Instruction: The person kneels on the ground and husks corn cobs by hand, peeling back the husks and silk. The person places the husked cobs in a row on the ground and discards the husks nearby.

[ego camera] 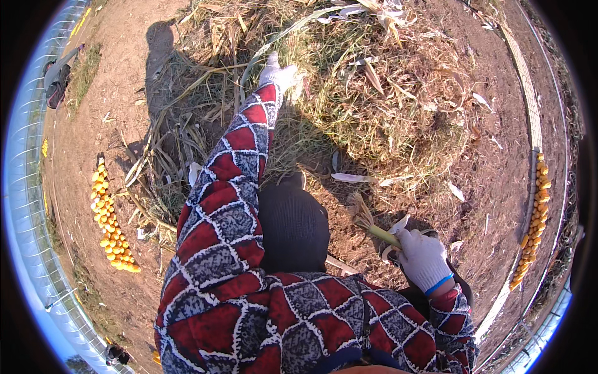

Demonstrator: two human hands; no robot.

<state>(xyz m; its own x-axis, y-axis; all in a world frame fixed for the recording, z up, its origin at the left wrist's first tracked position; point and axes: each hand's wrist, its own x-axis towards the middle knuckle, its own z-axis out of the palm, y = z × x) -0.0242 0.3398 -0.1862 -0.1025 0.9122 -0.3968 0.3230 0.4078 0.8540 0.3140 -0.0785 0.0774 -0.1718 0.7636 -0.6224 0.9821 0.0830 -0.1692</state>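
Note:
My right hand [423, 259], in a white knit glove with a blue cuff, is closed around a thick pale-green plant stalk [384, 235]. The stalk's frayed, dry end [360, 212] points up and to the left, towards the ground by my knee. Farther out, my left hand [278, 75], also gloved in white, reaches onto a heap of dry grass and stalks [402, 103]. It is beside a long pale leaf [268, 44]; glare and the glove hide whether the fingers grip anything.
My dark-clad knee [294, 229] is between my arms. Dry corn leaves and stalks [182, 135] lie to the left. Rows of yellow corn cobs lie on bare soil at left [110, 219] and right [535, 219]. A person [58, 79] is at the far left.

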